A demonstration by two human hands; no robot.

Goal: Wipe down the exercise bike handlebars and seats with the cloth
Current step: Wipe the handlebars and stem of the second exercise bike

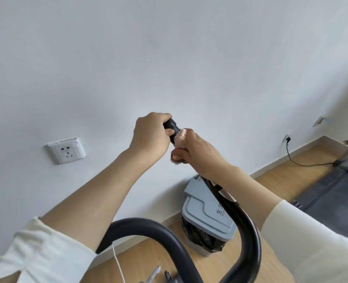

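Note:
A black curved handlebar (248, 227) of the exercise bike rises from the bottom of the view to a tip near the white wall. My left hand (150, 135) grips the black end cap (171, 125) of that bar. Just below it my right hand (197, 152) is wrapped round the bar with a pink fluffy cloth (180, 137) squeezed between palm and bar. A second black bar (154, 229) loops across the lower middle. No seat is in view.
A grey lidded bin (205, 207) with a black liner stands on the wooden floor against the wall. A wall socket (66, 151) is at left. A dark treadmill deck (336, 193) and a black cable (303, 163) lie at right. A white cord (118, 264) hangs below.

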